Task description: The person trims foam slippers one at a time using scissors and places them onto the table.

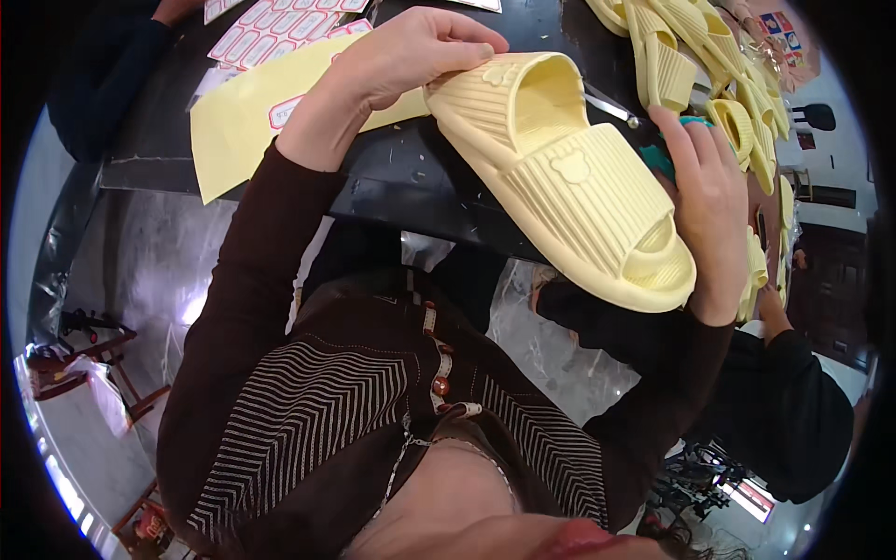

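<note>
A pair of pale yellow slippers [586,191], nested one into the other, is held tilted above the dark table. Ribbed straps with a raised bear-head shape show on both. At the upper left end, my left hand [401,58] is closed around the far slipper's strap side, thumb on top. Against the right side of the near slipper rests my right hand [711,191], its fingers bent and its thumb hidden behind the slippers. A metal rod-like tool [611,108] lies on the table between the slippers and my right fingertips.
Yellow paper [233,126] and label sheets with red-outlined boxes [271,33] lie at the left on the black table [401,191]. More yellow slippers [665,65] are heaped at the far right. Other people [779,401] are close by on the right and far left.
</note>
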Demonstrator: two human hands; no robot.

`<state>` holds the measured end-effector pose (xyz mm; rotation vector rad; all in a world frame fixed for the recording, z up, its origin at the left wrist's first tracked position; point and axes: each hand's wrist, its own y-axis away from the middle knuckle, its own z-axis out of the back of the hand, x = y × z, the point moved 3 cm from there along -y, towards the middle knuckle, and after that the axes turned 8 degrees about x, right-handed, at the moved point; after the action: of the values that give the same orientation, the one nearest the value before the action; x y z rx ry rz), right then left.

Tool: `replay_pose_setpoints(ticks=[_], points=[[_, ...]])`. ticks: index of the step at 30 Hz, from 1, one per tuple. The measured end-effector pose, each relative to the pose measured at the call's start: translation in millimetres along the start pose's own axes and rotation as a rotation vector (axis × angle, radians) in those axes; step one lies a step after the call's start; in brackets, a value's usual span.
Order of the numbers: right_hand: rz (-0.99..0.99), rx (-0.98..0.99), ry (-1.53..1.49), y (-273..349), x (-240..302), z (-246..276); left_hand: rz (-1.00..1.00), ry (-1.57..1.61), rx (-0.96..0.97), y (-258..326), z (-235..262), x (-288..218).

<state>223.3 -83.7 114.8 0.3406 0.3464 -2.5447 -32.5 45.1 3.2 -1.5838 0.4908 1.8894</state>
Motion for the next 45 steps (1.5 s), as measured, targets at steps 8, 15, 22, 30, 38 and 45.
replay_pose_setpoints(ticks=[8, 15, 22, 30, 38, 45], points=[[-0.059, 0.118, 0.141, 8.7, 9.8, -1.7, 0.171, 0.209, 0.055, -2.1, -17.8, -14.9], [-0.048, 0.102, 0.157, 10.2, 15.7, -8.5, 0.147, 0.202, 0.060, 1.2, -18.2, -13.5], [-0.030, 0.077, 0.152, 11.0, 17.9, -16.0, 0.109, 0.184, 0.073, 2.5, -15.2, -13.1], [-0.088, 0.150, 0.143, 17.4, 13.4, -29.5, 0.132, 0.244, 0.090, -0.5, -14.9, -12.8], [0.011, 0.072, 0.228, 12.8, 18.3, -31.2, 0.161, 0.221, 0.069, 1.0, -13.3, -18.1], [-0.024, 0.089, 0.253, 14.1, 20.7, -33.7, 0.179, 0.212, 0.044, 0.7, -13.8, -17.6]])
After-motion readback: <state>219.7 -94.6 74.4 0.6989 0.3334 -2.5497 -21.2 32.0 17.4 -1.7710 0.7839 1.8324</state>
